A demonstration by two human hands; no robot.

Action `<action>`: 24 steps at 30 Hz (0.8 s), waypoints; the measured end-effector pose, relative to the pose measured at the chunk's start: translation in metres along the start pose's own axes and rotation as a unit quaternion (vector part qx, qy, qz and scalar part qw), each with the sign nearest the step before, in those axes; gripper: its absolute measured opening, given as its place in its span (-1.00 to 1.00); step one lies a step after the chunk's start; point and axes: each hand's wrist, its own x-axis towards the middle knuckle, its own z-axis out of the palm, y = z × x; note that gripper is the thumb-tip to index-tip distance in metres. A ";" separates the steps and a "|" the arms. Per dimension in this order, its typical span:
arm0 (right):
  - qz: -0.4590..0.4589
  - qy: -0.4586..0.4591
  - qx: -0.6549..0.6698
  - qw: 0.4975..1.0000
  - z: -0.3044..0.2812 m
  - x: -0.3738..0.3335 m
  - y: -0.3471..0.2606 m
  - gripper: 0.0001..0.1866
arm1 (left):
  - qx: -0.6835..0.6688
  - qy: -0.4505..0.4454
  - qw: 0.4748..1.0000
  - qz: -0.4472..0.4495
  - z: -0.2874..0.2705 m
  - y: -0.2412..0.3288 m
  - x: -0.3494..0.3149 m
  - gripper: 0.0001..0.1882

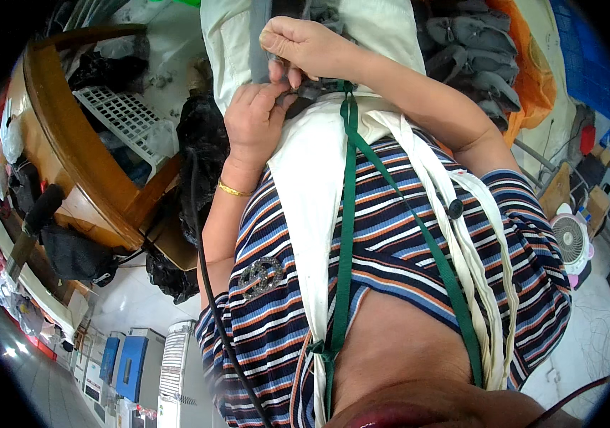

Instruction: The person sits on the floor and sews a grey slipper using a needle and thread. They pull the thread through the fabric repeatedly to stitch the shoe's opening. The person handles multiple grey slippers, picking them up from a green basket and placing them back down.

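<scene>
Both of my hands work close together over my lap, at the top of the view. My left hand [253,118], with a gold bracelet at the wrist, is closed, its thumb and index finger pinching the edge of a dark grey piece [305,100] that looks like fabric. Just above it my right hand [313,48] is closed too, fingers curled and thumb tip pressed in. Whatever it may hold is too small to make out. A grey strip [259,60] runs up beside the right fingertips, over the pale cloth on my legs.
Several grey shoe-like pieces [472,53] are piled at the right in an orange bag [529,78]. At left stand a curved wooden table [80,135], a white plastic basket [121,121] and black bags [201,135]. A small fan [570,239] is at far right.
</scene>
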 end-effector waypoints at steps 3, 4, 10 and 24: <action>-0.051 -0.026 0.012 0.998 -0.004 -0.003 0.003 -0.74 | 0.005 -0.030 1.000 -0.006 -0.002 0.000 0.004 -0.81; -0.099 -0.017 0.052 0.994 -0.008 -0.001 0.004 -0.74 | 0.006 -0.044 0.999 -0.010 -0.002 0.000 0.005 -0.81; -0.207 0.075 0.082 0.972 -0.015 -0.013 0.003 -0.81 | -0.040 -0.059 0.995 -0.071 -0.009 0.004 0.007 -0.81; -0.182 0.043 -0.402 0.896 -0.018 -0.042 0.031 -0.82 | -0.023 0.027 0.996 -0.080 0.001 0.005 -0.003 -0.78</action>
